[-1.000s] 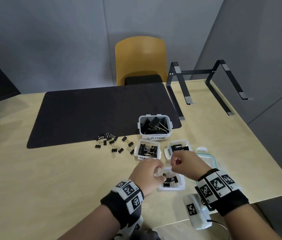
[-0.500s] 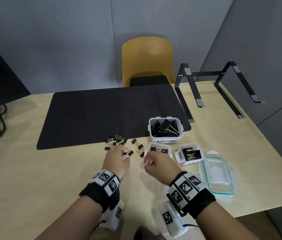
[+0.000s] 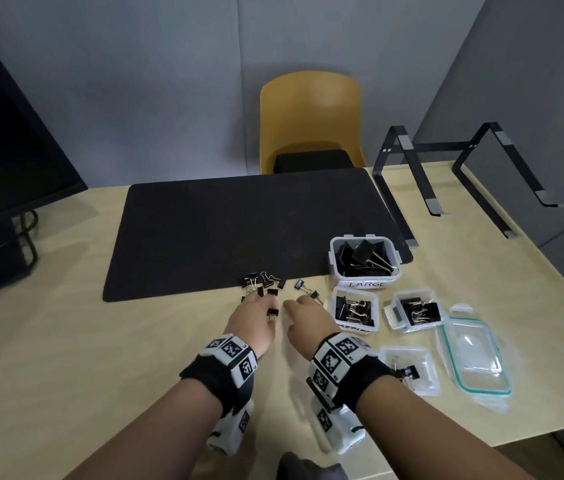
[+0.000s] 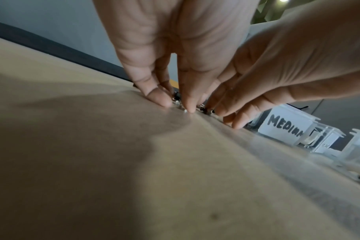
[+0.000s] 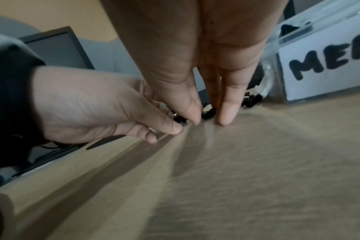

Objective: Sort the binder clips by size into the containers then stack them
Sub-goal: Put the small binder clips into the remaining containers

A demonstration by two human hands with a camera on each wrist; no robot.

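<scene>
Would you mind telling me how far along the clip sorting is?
Done: big clips fill the LARGE tub; two small boxes hold clips. In hand: the left hand and right hand reach the loose small clips. Left: those clips, the lid, stacking.

The counter (image 3: pixel 66 358) is pale tan wood. A matt black mat (image 3: pixel 239 230) lies toward its far edge. The small binder clips (image 3: pixel 266 285) scattered at the mat's near edge are black with silvery wire handles. The containers are clear plastic; one (image 3: pixel 365 261) bears a white label lettered LARGE in black, another (image 3: pixel 355 311) a white label lettered in black. A clear lid (image 3: pixel 474 358) near the right edge has a teal rim. Both wrists wear black bands (image 3: pixel 218 379) carrying white tags with black square patterns. Beyond the far edge stands a mustard-yellow chair (image 3: pixel 308 112) with a black seat.
</scene>
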